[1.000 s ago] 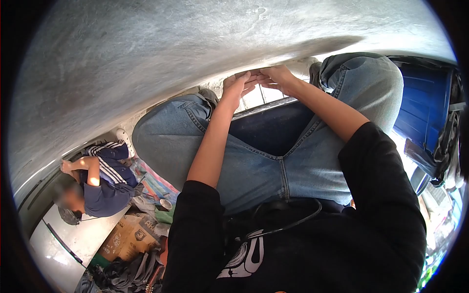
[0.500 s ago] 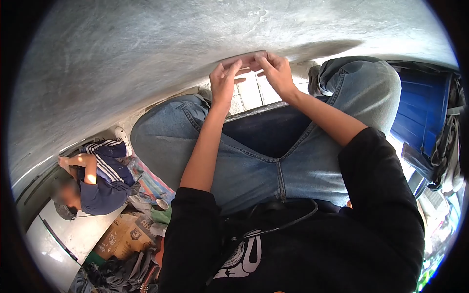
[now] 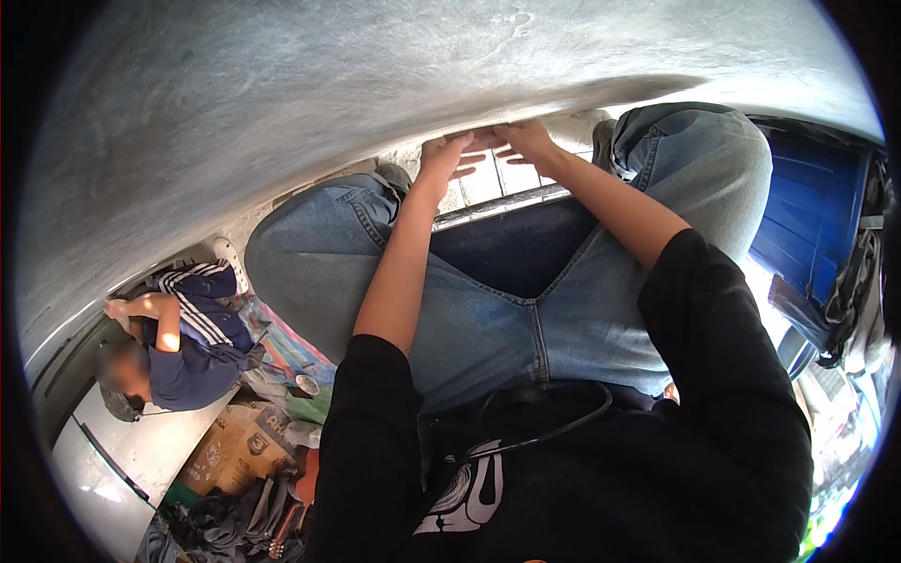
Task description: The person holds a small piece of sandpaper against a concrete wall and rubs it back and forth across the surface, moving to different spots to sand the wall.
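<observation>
From my end: left hand (image 3: 439,161) and right hand (image 3: 529,142) grip opposite ends of flat bar (image 3: 484,140), probably for even control. Bar between them, at lower edge of grey wall (image 3: 375,80); contact unclear. Knees (image 3: 293,246) spread, likely giving arms (image 3: 398,281) room.

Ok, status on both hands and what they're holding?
Left hand and right hand both gripping one flat pad. Pad at edge of gray wall, partly hidden. No obstruction visible.
</observation>
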A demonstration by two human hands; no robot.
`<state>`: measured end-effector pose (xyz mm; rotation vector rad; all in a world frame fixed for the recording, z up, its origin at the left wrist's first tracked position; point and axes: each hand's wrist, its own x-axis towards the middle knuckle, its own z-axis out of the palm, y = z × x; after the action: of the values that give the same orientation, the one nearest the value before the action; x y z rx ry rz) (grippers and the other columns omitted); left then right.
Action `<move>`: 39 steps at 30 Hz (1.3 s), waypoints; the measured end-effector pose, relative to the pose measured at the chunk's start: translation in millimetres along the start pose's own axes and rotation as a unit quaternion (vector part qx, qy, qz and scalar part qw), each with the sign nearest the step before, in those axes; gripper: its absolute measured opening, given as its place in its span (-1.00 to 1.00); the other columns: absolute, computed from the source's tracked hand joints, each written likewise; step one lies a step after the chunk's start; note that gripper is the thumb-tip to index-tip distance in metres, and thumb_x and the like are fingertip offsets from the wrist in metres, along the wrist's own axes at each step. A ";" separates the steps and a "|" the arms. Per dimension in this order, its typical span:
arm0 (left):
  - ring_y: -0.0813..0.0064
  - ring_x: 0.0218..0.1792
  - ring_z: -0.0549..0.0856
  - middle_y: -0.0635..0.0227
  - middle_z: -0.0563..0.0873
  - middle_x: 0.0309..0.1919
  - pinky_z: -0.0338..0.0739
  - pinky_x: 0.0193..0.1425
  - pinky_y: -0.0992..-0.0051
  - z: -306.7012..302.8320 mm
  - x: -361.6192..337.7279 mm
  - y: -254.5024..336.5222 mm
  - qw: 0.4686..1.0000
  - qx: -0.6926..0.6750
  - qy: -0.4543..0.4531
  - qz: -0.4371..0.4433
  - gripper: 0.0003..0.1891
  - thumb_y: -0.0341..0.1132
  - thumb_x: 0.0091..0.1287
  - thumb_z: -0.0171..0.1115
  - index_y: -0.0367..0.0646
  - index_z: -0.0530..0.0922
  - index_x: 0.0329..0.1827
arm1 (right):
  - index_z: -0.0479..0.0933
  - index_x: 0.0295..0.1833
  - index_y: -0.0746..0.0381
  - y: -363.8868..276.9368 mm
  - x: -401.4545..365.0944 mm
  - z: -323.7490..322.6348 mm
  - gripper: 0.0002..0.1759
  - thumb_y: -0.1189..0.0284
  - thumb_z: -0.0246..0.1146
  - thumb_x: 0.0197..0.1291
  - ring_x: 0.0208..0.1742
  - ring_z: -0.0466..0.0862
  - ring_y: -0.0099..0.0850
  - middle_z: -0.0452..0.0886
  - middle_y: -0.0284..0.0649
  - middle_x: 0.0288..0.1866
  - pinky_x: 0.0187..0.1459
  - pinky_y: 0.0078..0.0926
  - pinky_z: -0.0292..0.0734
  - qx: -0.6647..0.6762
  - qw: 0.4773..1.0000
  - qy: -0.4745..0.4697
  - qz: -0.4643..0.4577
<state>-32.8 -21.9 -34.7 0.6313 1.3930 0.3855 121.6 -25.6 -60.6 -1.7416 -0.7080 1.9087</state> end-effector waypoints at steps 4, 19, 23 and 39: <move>0.31 -0.07 0.58 0.14 0.58 -0.11 0.45 0.00 0.38 -4.6 2.4 -7.1 0.999 0.017 -0.028 -0.035 -0.65 -0.20 0.23 0.05 -0.22 0.40 -0.01 | 0.45 -0.13 0.34 9.0 -2.4 -2.7 -0.68 0.32 0.12 0.10 -0.38 0.58 -0.37 0.57 -0.15 -0.29 -0.38 -0.47 0.50 0.018 0.998 -0.018 0.064; 0.31 -0.18 0.63 0.15 0.59 -0.17 0.53 -0.12 0.40 16.1 -21.5 19.8 0.977 -0.097 0.064 0.181 -0.77 -0.30 0.27 0.04 -0.26 0.45 -0.11 | 0.46 -0.10 0.35 -22.0 -31.0 11.4 -0.68 0.31 0.06 0.19 -0.18 0.55 -0.45 0.58 -0.18 -0.22 -0.18 -0.52 0.45 0.057 0.980 0.048 -0.184; 0.30 -0.29 0.66 0.10 0.61 -0.26 0.55 -0.30 0.51 26.0 -42.0 37.8 0.949 -0.088 0.082 0.292 -0.79 -0.32 0.25 0.04 -0.31 0.48 -0.20 | 0.50 -0.20 0.37 -37.0 -43.3 12.8 -0.71 0.34 0.09 0.14 -0.35 0.59 -0.48 0.61 -0.17 -0.35 -0.35 -0.59 0.49 0.059 0.955 0.108 -0.269; 0.35 -0.06 0.58 0.20 0.59 -0.11 0.46 -0.04 0.42 0.5 10.0 -16.7 0.999 -0.035 -0.015 -0.004 -0.67 -0.18 0.27 0.02 -0.23 0.40 -0.03 | 0.46 -0.13 0.22 1.9 2.4 -7.3 -0.77 0.36 0.10 0.13 -0.24 0.54 -0.41 0.56 -0.26 -0.23 -0.19 -0.41 0.43 0.057 0.994 -0.025 0.085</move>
<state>-32.6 -29.0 -52.9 0.5723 1.3474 0.4144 128.6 -25.0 -64.0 -1.7383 -0.4705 2.0687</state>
